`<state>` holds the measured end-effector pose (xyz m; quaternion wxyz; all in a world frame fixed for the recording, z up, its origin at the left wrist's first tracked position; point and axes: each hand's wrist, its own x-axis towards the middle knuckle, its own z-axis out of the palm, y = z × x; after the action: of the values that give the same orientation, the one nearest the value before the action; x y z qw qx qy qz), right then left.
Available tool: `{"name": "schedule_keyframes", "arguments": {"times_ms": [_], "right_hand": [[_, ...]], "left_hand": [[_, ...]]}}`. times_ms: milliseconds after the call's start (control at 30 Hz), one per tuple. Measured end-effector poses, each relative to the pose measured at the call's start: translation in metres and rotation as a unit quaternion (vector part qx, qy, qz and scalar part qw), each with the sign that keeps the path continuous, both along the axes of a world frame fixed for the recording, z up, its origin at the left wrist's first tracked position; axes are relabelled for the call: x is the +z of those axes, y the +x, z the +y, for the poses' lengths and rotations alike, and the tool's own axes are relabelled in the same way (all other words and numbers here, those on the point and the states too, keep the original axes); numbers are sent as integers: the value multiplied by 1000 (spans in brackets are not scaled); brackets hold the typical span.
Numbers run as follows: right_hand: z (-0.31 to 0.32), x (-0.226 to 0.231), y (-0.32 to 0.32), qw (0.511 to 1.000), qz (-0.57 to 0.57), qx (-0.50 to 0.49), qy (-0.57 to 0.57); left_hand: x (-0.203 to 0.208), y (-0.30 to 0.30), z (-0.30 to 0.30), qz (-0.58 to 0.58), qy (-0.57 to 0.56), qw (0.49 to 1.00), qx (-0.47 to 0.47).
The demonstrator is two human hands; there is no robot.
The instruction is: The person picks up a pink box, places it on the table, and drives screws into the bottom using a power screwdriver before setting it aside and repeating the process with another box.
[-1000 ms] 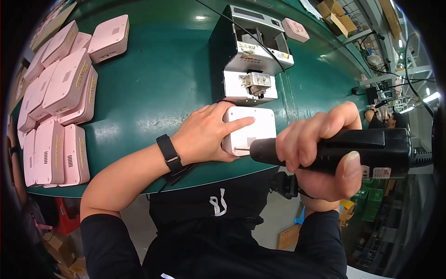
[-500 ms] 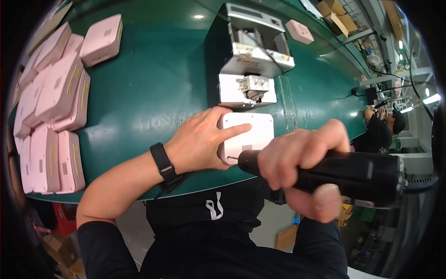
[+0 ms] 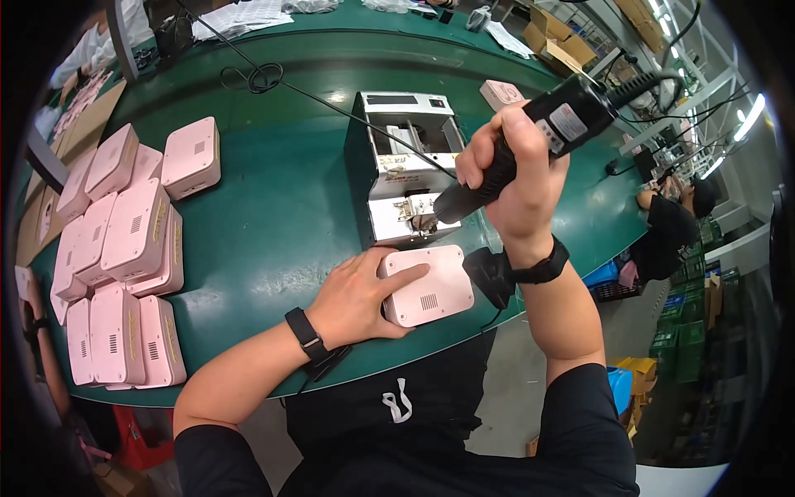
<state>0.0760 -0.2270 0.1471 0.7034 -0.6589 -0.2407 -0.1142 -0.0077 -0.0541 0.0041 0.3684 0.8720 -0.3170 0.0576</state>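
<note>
My left hand (image 3: 352, 294) grips a pale pink plastic case (image 3: 443, 286) by its left side, one finger lying across its top. The case rests on the green table, vent slots and corner holes facing up. My right hand (image 3: 526, 178) is wrapped around a black corded electric screwdriver (image 3: 567, 116), held at a slant. Its tip reaches down to the metal pick-up part of a screw feeder (image 3: 389, 219), just beyond the case; whether a screw is on the tip is hidden. Both wrists wear black bands, and a black block (image 3: 490, 277) hangs by the right one.
Several pink cases (image 3: 137, 236) are piled on the left of the green table (image 3: 265, 199). Another pink case (image 3: 500, 94) lies beyond the feeder. A black cable (image 3: 327, 103) crosses above the feeder. Cardboard boxes (image 3: 559, 37) stand at the far right, and a co-worker (image 3: 675, 228) sits farther right.
My right hand has lifted the screwdriver off the case's near left corner and carried it forward to the feeder. My left hand keeps its hold on the case. The view has shifted.
</note>
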Motion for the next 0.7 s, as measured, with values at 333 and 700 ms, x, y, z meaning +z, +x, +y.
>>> {"name": "schedule_keyframes", "arguments": {"times_ms": [333,700], "right_hand": [[-42,-4,-73,995,70,47,61],[-57,-31,-95,992,98,68,43]], "left_hand": [[-4,6,-1,-13,-10,1000,5],[-4,2,-8,-13,-6,1000,19]]}}
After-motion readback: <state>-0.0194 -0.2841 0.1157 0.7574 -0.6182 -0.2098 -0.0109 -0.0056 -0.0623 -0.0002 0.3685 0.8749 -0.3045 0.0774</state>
